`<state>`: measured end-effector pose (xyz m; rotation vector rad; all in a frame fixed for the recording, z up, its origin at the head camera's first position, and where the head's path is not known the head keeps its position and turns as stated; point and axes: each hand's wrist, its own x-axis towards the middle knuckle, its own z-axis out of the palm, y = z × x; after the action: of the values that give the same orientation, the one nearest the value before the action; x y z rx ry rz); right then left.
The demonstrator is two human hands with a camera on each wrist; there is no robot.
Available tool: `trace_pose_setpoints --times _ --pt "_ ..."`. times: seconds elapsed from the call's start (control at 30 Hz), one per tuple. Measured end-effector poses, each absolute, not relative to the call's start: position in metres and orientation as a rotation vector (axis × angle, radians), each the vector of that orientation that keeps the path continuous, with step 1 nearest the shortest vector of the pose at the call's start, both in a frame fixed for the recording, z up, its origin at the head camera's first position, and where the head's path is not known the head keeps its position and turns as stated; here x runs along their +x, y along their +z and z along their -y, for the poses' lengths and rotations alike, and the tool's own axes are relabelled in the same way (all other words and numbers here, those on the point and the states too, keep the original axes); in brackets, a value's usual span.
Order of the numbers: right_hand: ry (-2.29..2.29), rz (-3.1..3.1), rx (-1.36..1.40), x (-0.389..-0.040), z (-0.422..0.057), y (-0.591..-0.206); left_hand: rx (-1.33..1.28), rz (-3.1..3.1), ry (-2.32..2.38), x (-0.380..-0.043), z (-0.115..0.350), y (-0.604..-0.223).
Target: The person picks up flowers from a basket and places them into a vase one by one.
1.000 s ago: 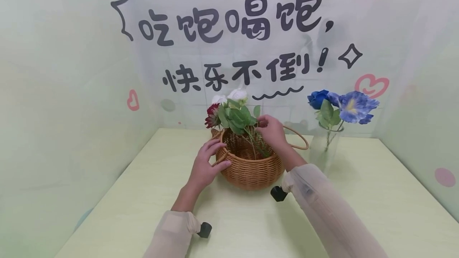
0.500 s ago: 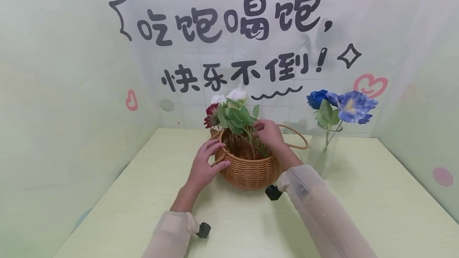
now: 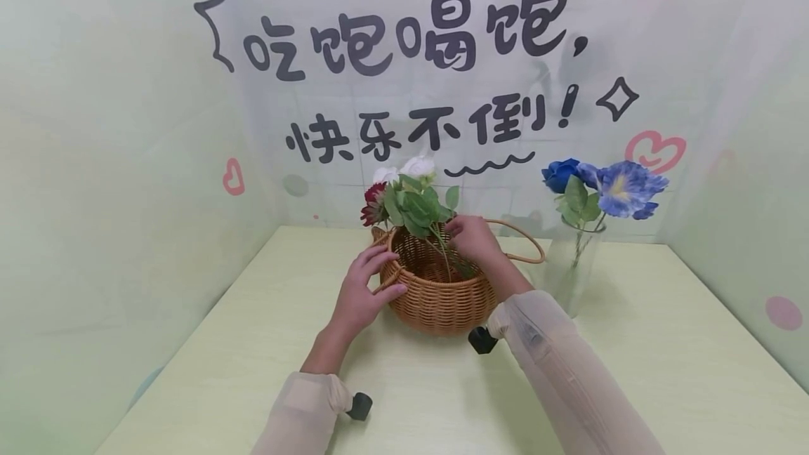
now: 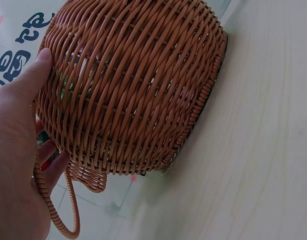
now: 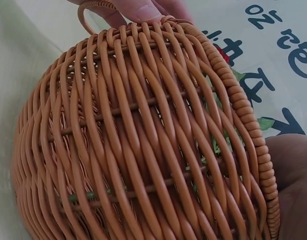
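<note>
A round brown wicker basket [image 3: 442, 306] stands on the table with artificial flowers leaning in it: white blooms [image 3: 418, 168], a dark red one [image 3: 374, 204] and green leaves [image 3: 422, 206]. My left hand [image 3: 360, 293] grips its left side, thumb at the rim and fingers by the looped handle [image 4: 71, 200]. My right hand [image 3: 475, 241] reaches over the basket's right rim, its bent fingers right at the green stems [image 3: 438, 236]; I cannot tell whether they pinch one. In the right wrist view the basket wall hides those fingers.
To the right stands a clear glass vase [image 3: 571, 279] holding a blue rose [image 3: 560, 175] and a pale blue ruffled flower [image 3: 626, 189]. Printed curtain walls [image 3: 404, 90] close off the table [image 3: 404, 399] at the back and sides. The basket's other handle [image 3: 527, 241] sticks out toward the vase.
My right hand has dropped slightly down and to the left along the stems. The left hand, the basket and the blooms have stayed in place.
</note>
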<state>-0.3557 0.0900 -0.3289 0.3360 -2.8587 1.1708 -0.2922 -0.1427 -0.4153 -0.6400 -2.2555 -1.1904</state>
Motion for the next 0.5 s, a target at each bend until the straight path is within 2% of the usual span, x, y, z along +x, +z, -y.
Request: trace_pose_setpoints --times 0.5 --pt "1.313 2.671 0.222 -0.3500 -0.0920 -0.3266 -0.628 2.276 -1.207 -0.2917 0.1424 -0.4147"
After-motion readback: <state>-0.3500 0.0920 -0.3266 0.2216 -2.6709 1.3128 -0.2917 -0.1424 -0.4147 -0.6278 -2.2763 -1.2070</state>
